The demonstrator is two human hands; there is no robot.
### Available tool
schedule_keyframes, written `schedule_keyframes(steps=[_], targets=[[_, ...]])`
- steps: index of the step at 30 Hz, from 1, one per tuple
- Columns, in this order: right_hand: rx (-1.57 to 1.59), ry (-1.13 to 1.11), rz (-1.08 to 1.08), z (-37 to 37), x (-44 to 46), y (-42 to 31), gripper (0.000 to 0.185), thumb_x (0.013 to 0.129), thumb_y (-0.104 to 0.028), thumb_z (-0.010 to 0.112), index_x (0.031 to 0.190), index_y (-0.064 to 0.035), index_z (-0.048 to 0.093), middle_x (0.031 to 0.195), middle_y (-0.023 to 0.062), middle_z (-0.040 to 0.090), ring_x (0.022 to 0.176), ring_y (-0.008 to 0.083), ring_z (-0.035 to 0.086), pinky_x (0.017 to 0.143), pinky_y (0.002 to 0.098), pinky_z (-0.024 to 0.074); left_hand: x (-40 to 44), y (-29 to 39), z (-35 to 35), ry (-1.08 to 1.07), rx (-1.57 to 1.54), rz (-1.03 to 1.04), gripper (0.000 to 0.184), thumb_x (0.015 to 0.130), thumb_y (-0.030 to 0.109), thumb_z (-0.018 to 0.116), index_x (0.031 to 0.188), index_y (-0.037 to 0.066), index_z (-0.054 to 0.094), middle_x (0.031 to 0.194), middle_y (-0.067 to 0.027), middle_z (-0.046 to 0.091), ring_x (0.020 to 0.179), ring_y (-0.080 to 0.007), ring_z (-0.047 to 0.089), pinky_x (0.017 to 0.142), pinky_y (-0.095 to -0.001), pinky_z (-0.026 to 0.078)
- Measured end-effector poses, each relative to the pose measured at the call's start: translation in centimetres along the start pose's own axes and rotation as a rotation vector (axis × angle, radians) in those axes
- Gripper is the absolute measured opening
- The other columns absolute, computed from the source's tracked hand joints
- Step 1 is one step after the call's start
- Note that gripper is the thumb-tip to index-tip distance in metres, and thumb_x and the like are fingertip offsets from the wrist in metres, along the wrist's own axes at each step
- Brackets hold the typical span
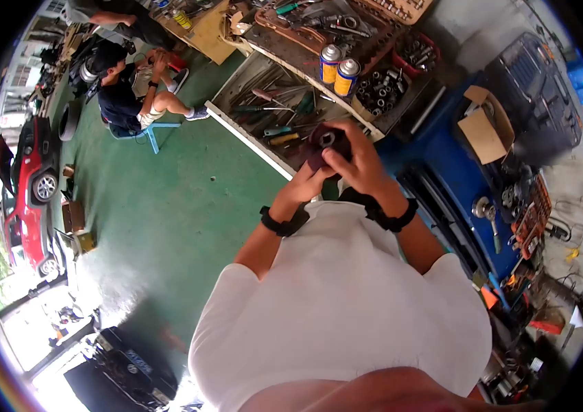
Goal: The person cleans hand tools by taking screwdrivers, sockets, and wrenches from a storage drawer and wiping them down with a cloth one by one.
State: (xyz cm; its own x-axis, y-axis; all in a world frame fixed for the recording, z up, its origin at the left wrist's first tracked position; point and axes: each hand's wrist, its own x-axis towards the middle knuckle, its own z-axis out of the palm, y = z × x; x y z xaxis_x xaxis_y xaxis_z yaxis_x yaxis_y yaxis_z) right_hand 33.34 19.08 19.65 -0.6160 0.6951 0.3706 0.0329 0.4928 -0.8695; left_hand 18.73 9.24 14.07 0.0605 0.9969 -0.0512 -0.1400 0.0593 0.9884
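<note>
In front of my chest, both hands come together around a dark maroon cloth (312,152) and a small metal socket (328,139). My left hand (303,184) grips the cloth from below, its fingers partly hidden. Curled over the far side, my right hand (358,159) presses its thumb close to the socket, which lies in the folds of the cloth. Just beyond the hands is a pulled-out drawer (247,145) full of screwdrivers and other hand tools.
Two spray cans (330,63) and a box of sockets (379,93) stand on the bench above the drawer. A blue tool cabinet (435,161) is at my right. One person (126,96) sits on a blue stool; another stands behind. A red car (30,185) is far left.
</note>
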Motion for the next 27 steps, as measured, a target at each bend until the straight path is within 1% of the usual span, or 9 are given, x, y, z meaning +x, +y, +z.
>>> schedule_keyframes(steps=[2, 3, 6, 7, 10, 14, 20, 22, 27], targets=[[0.252, -0.012, 0.25, -0.6, -0.3, 1.1, 0.035, 0.094, -0.022, 0.067, 0.119, -0.0002, 0.059, 0.104, 0.017, 0.064, 0.095, 0.0299, 0.064, 0.084, 0.0372, 0.0502, -0.2, 1.2, 0.2, -0.001, -0.126, -0.083, 0.046, 0.097, 0.02, 0.056, 0.138, 0.003, 0.046, 0.118, -0.003, 0.057, 0.109, -0.0153, 0.053, 0.096, -0.0325, 0.044], [0.243, -0.006, 0.264, -1.0, -0.1, 0.9, 0.029, 0.095, -0.021, 0.067, 0.115, 0.0004, 0.061, 0.102, 0.0123, 0.067, 0.092, 0.0209, 0.065, 0.081, 0.0326, 0.0503, 0.1, 1.6, 1.1, 0.078, -0.151, -0.066, 0.043, 0.099, 0.019, 0.055, 0.138, 0.003, 0.046, 0.116, -0.0016, 0.058, 0.106, -0.0137, 0.053, 0.094, -0.0311, 0.045], [0.376, 0.037, 0.32, -0.5, -0.6, 1.9, 0.034, 0.095, -0.021, 0.068, 0.12, -0.0001, 0.058, 0.106, 0.0084, 0.067, 0.094, 0.0161, 0.064, 0.082, 0.0308, 0.0504, 0.2, 1.8, 1.2, 0.099, -0.143, -0.013, 0.037, 0.101, 0.014, 0.053, 0.136, 0.002, 0.046, 0.112, -0.0001, 0.059, 0.101, -0.011, 0.054, 0.09, -0.0287, 0.045], [0.552, 0.17, 0.265, 0.5, -0.9, 2.5, 0.039, 0.095, -0.022, 0.069, 0.125, -0.0012, 0.055, 0.108, 0.006, 0.067, 0.097, 0.0127, 0.063, 0.086, 0.0291, 0.0503, 0.4, 1.5, 0.9, 0.069, -0.126, 0.01, 0.036, 0.101, 0.013, 0.053, 0.135, 0.002, 0.047, 0.111, 0.0, 0.059, 0.1, -0.0105, 0.054, 0.089, -0.0281, 0.046], [0.46, 0.248, 0.282, 0.2, -1.2, 1.1, 0.049, 0.093, -0.024, 0.072, 0.131, -0.002, 0.051, 0.109, 0.0082, 0.067, 0.1, 0.0148, 0.063, 0.09, 0.0296, 0.0498, 1.0, -0.3, 0.4, 0.084, 0.022, 0.172, 0.027, 0.103, 0.009, 0.052, 0.129, 0.001, 0.053, 0.106, -0.001, 0.061, 0.096, -0.0087, 0.055, 0.085, -0.0261, 0.047], [0.287, 0.225, 0.295, -0.7, -3.3, 0.1, 0.058, 0.091, -0.031, 0.073, 0.137, -0.0039, 0.049, 0.111, 0.01, 0.067, 0.099, 0.0151, 0.064, 0.092, 0.0304, 0.0498, 2.3, -0.7, 2.0, 0.131, -0.118, 0.09, 0.021, 0.102, 0.008, 0.053, 0.121, 0.0, 0.058, 0.103, -0.0022, 0.064, 0.094, -0.0087, 0.057, 0.083, -0.0256, 0.048], [0.182, 0.246, 0.454, -2.3, -3.8, -2.8, 0.044, 0.093, -0.034, 0.069, 0.119, 0.0009, 0.061, 0.089, 0.0128, 0.068, 0.084, 0.0168, 0.066, 0.076, 0.0322, 0.0519, 3.6, -0.4, 1.9, 0.053, -0.122, 0.098, 0.02, 0.092, 0.0, 0.063, 0.112, -0.001, 0.061, 0.101, -0.0056, 0.069, 0.088, -0.0107, 0.063, 0.078, -0.0268, 0.052], [0.042, 0.305, 0.396, -2.7, -3.5, -3.4, 0.041, 0.092, -0.035, 0.07, 0.105, 0.0034, 0.064, 0.081, 0.018, 0.067, 0.076, 0.0233, 0.068, 0.069, 0.0333, 0.0507, 4.0, 0.0, 2.2, 0.033, -0.116, 0.06, 0.023, 0.089, -0.002, 0.066, 0.111, -0.002, 0.06, 0.101, -0.0072, 0.069, 0.087, -0.0112, 0.064, 0.076, -0.0264, 0.052], [-0.109, 0.346, 0.378, -3.1, -4.3, -3.2, 0.039, 0.092, -0.034, 0.07, 0.102, 0.0033, 0.065, 0.084, 0.0224, 0.068, 0.073, 0.0337, 0.066, 0.067, 0.036, 0.0518, 4.0, 2.3, 2.1, -0.098, -0.093, -0.036, 0.042, 0.082, 0.005, 0.082, 0.114, -0.006, 0.057, 0.105, -0.0098, 0.068, 0.093, -0.0137, 0.066, 0.08, -0.0287, 0.056]])
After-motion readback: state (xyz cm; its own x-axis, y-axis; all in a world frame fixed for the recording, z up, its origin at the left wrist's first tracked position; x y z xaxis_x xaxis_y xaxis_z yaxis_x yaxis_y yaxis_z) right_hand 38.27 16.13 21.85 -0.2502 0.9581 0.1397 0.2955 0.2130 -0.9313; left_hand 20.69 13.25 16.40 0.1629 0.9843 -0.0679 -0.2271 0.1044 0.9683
